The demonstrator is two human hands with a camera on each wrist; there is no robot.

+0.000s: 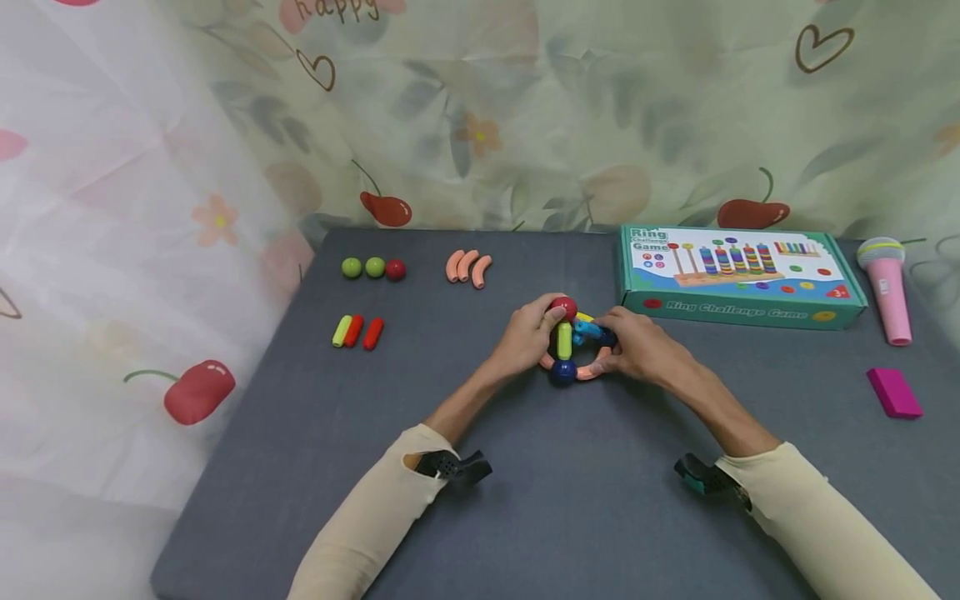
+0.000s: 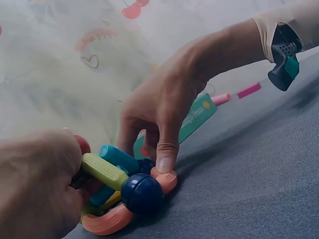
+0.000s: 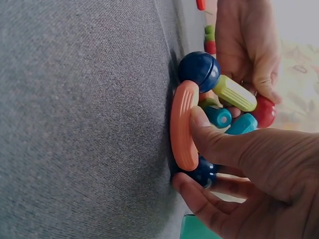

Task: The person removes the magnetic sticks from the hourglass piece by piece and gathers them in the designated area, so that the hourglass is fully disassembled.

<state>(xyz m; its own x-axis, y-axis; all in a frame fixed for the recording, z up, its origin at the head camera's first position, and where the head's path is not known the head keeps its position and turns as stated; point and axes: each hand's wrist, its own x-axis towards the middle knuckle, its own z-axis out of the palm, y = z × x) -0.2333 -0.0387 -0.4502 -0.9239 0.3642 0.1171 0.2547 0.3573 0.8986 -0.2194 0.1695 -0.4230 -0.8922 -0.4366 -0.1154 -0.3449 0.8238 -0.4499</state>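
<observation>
A toy structure of balls and sticks rests on the grey table, both hands around it. The left hand point(image 1: 523, 335) pinches a red ball point(image 1: 564, 308) at its top. From that ball a yellow-green stick point(image 3: 236, 93) slopes down to a dark blue ball point(image 2: 142, 193). Curved orange sticks point(image 3: 184, 127) form part of a ring at the base. The right hand point(image 1: 647, 346) grips the ring's right side, thumb on a curved orange stick and fingers by another blue ball point(image 3: 201, 172). Blue sticks point(image 2: 119, 158) stand inside; some joints are hidden by the fingers.
On the table point(image 1: 420, 500), green balls point(image 1: 363, 267) and a red ball point(image 1: 395, 269) lie back left, near curved orange sticks point(image 1: 480, 272) and straight sticks point(image 1: 357, 331). A game box point(image 1: 742, 279), pink microphone point(image 1: 888, 292) and magenta block point(image 1: 895, 393) are at right.
</observation>
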